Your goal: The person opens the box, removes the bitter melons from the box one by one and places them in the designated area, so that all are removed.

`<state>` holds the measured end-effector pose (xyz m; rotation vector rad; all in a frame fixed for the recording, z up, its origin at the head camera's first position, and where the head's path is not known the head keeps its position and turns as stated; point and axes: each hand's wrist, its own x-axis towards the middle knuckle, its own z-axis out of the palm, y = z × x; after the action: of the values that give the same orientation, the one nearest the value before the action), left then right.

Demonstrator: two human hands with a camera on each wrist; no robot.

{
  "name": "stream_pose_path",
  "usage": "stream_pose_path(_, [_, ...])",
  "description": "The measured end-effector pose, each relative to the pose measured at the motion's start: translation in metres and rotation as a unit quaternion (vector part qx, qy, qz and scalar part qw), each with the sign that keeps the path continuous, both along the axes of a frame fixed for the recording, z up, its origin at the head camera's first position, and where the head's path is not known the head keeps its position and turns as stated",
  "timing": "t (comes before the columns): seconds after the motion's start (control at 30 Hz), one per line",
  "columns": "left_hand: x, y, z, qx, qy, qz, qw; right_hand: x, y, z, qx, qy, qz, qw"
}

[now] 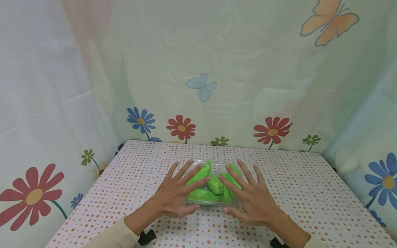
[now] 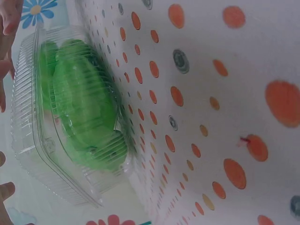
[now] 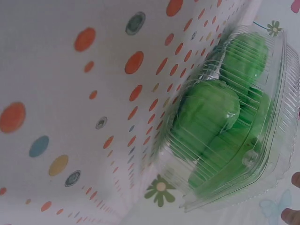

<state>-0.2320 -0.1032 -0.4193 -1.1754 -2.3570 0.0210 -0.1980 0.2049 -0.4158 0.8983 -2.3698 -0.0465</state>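
A clear plastic clamshell box point(image 1: 213, 203) sits on the dotted table, its lid down over several bright green pieces point(image 1: 203, 196). Some pieces are long and tapered, others rounder; they look like toy vegetables, and plastic ridges blur them in both wrist views. My left hand point(image 1: 178, 193) is spread, palm down, over the box's left side. Over the right side my right hand point(image 1: 252, 196) is spread the same way. Fingers of both hands are straight and grip nothing. In the left wrist view, the box wall point(image 2: 28, 131) stands beside a few fingertips point(image 2: 7, 190).
A white tablecloth point(image 1: 279, 179) with coloured dots covers the table. Behind and at both sides hangs a curtain point(image 1: 235, 113) printed with flowers and butterflies. Dark straps with small black devices point(image 1: 146, 237) are at the wrists.
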Motion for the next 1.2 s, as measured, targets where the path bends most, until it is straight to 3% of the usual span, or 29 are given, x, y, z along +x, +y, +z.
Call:
stream_pose_path(0.37, [-0.003, 0.0, -0.001, 0.011, 0.004, 0.002, 0.9999, 0.001, 0.002, 0.001, -0.021, -0.008, -0.004, 0.9997])
stream_pose_path(0.57, [-0.004, 0.003, -0.002, 0.054, -0.04, 0.003, 0.9978, 0.0, 0.003, 0.0, -0.059, -0.016, -0.003, 0.9981])
stream_pose_path(0.77, [-0.006, 0.006, -0.002, 0.109, -0.086, 0.001, 0.9903, -0.003, -0.002, -0.003, -0.117, -0.06, 0.004, 0.9913])
stream_pose_path(0.87, [-0.008, 0.009, -0.001, 0.14, -0.12, -0.002, 0.9828, -0.003, -0.002, -0.004, -0.158, -0.102, -0.003, 0.9822])
stream_pose_path(1.0, [-0.009, 0.01, -0.002, 0.185, -0.183, 0.008, 0.9655, -0.003, -0.001, -0.004, -0.222, -0.164, -0.019, 0.961])
stream_pose_path(1.2, [-0.012, 0.005, -0.01, 0.247, -0.254, 0.037, 0.9345, -0.005, 0.004, -0.004, -0.321, -0.254, -0.025, 0.9121])
